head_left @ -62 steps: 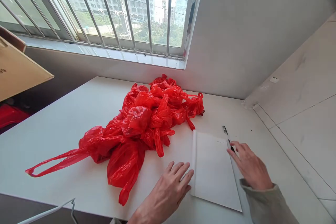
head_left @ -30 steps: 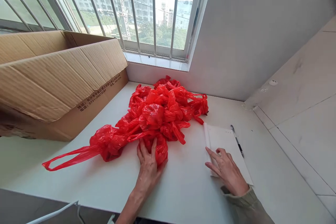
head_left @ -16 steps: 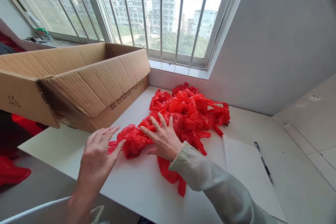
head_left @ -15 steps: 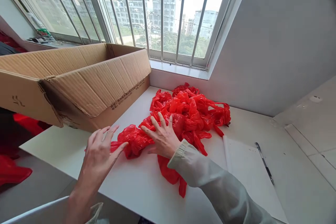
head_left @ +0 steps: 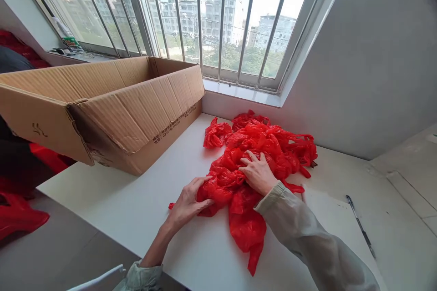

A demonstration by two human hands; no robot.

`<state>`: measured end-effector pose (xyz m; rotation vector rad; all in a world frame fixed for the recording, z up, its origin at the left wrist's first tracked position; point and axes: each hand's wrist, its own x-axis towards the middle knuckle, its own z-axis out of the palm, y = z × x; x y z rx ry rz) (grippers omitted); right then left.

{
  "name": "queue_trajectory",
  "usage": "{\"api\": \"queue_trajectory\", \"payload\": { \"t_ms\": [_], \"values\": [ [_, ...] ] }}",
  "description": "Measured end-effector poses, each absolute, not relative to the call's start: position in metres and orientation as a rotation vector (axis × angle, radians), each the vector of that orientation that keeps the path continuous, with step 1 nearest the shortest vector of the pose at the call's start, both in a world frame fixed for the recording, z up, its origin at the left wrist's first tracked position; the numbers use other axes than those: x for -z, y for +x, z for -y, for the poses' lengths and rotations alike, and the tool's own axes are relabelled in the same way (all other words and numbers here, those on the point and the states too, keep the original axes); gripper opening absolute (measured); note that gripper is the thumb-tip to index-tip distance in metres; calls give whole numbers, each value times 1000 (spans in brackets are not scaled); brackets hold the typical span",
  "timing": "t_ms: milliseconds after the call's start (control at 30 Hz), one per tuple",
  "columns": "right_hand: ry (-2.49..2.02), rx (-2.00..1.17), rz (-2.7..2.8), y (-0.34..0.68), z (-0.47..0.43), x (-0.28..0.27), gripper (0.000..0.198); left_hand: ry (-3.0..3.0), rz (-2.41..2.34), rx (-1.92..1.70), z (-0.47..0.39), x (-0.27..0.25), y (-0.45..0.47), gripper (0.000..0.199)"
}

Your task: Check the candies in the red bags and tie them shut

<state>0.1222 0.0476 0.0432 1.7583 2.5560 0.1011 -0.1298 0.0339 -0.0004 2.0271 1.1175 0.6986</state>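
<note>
Crumpled red plastic bags lie heaped on the white table. My left hand cups the near left end of the heap, thumb below and fingers above, closed round a bunched bag. On top of the heap rests my right hand, its fingers spread and pressed into the plastic; some fingertips are hidden in the folds. One bag trails from the heap toward the table's front edge. A separate small clump sits at the back left of the heap.
A large open cardboard box stands at the left of the table, against the window side. On the right are a white sheet and a black pen. A barred window is behind. More red bags hang at far left.
My left hand has moved right and in, from beside the bags to round their near end. The near bags are bunched closer together, apart from the small back clump. The view has shifted slightly.
</note>
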Motion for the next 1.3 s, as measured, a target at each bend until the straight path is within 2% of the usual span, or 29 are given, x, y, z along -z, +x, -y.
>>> {"api": "queue_trajectory", "payload": {
  "t_ms": [67, 167, 233, 300, 367, 467, 600, 700, 800, 833, 933, 967, 1033, 1067, 1133, 1200, 1300],
  "values": [
    [1750, -73, -2532, 136, -43, -44, 28, 1928, -1078, -683, -28, -1, -131, 52],
    [1786, -38, -2527, 145, -25, -52, 37, 1757, -1097, -674, -20, 1, -131, 36],
    [1810, 33, -2635, 137, -4, -60, 48, 1730, -1151, -691, -17, 4, -127, 26],
    [1830, 148, -2797, 119, 19, -62, 48, 1749, -1184, -702, -15, 6, -122, 21],
    [1914, 224, -2858, 95, 38, -55, 44, 1779, -1196, -693, -15, 7, -115, 23],
    [2129, 222, -2704, 68, 48, -27, 57, 1831, -1213, -681, -15, 9, -108, 31],
    [2202, 194, -2690, 71, 34, 5, 39, 1893, -1253, -686, -18, 11, -103, 40],
    [2140, 115, -2785, 86, 22, 4, 33, 1930, -1279, -707, -17, 6, -99, 38],
    [2047, 41, -2889, 94, 28, -11, 43, 2007, -1319, -799, -10, -5, -94, 31],
    [2076, -1, -2899, 97, 37, -16, 49, 2082, -1296, -810, -7, -8, -92, 40],
    [2455, -131, -2693, 111, 71, -18, 79, 2395, -1166, -669, -2, -9, -87, 91],
    [2592, -112, -2573, 117, 82, -12, 92, 2463, -1141, -572, -2, -6, -85, 100],
    [2745, 62, -2427, 128, 96, 4, 108, 2500, -1132, -410, -7, 1, -82, 100],
    [2783, 158, -2404, 131, 98, 13, 108, 2483, -1128, -371, -11, 4, -81, 93],
    [2844, 279, -2406, 133, 88, 27, 95, 2438, -1077, -378, -21, 7, -80, 72],
    [2946, 327, -2398, 127, 66, 31, 69, 2426, -1031, -470, -36, 3, -82, 52],
    [3081, 346, -2387, 114, 22, 19, 37, 2455, -1039, -636, -65, -7, -86, 38]
  ]
}}
